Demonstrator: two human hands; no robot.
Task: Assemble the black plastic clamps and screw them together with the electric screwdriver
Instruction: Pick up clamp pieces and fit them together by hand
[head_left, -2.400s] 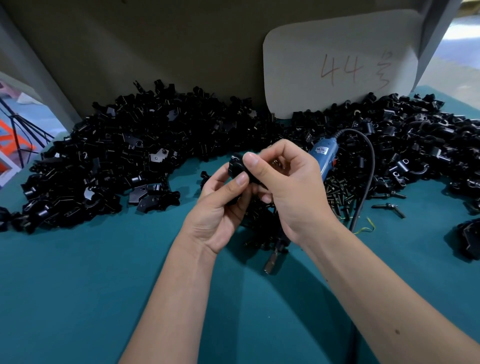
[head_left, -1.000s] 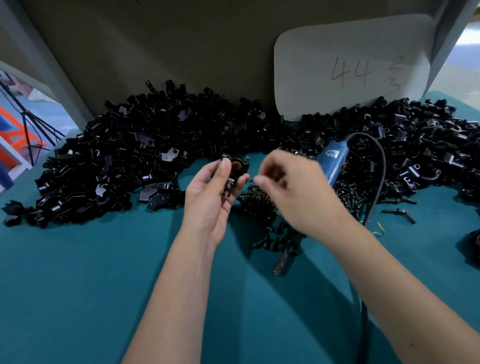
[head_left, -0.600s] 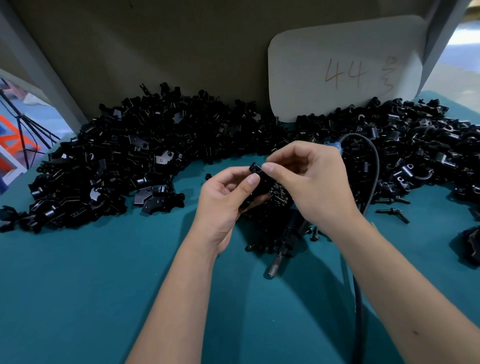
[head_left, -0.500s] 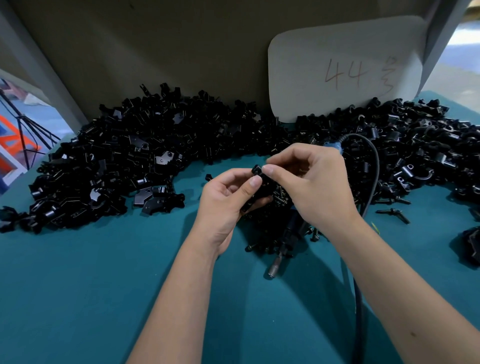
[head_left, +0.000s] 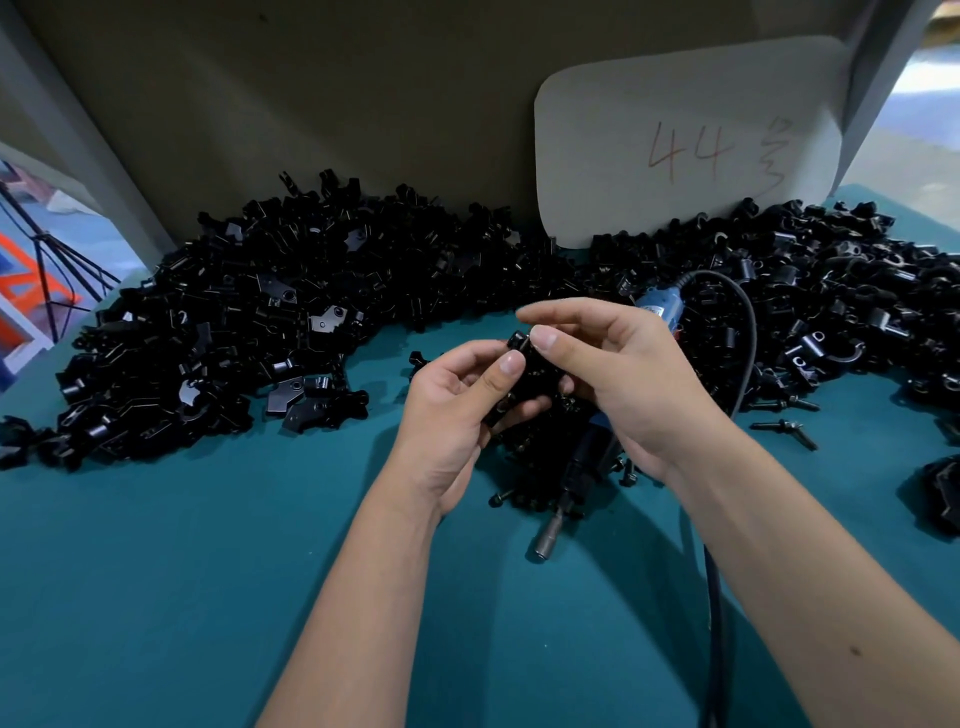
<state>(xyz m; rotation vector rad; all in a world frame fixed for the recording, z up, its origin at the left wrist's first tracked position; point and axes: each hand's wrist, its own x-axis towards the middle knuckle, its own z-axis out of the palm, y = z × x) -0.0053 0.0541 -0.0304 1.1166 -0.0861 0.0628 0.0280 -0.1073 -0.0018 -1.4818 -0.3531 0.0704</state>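
Note:
A black plastic clamp (head_left: 535, 376) is held above the teal table between both hands. My left hand (head_left: 457, 410) grips it from below and the left, thumb on top. My right hand (head_left: 618, 374) pinches its upper end with thumb and forefinger; whether a screw sits under those fingertips is hidden. The blue electric screwdriver (head_left: 587, 457) lies on the table under my right hand, its metal bit (head_left: 543, 545) pointing toward me and its blue rear (head_left: 660, 304) showing behind the hand. Loose black screws (head_left: 524, 499) lie around its nose.
A big heap of black clamp parts (head_left: 260, 322) curves along the back left, another heap (head_left: 831, 301) at the back right. A white card (head_left: 685, 135) marked 44 leans on the back wall. The screwdriver's cable (head_left: 714, 597) runs toward me on the right. Single bolts (head_left: 784, 431) lie right.
One second ago my right hand was apart from the clamp; it has since come onto the clamp's upper end. In the last half second both hands barely moved.

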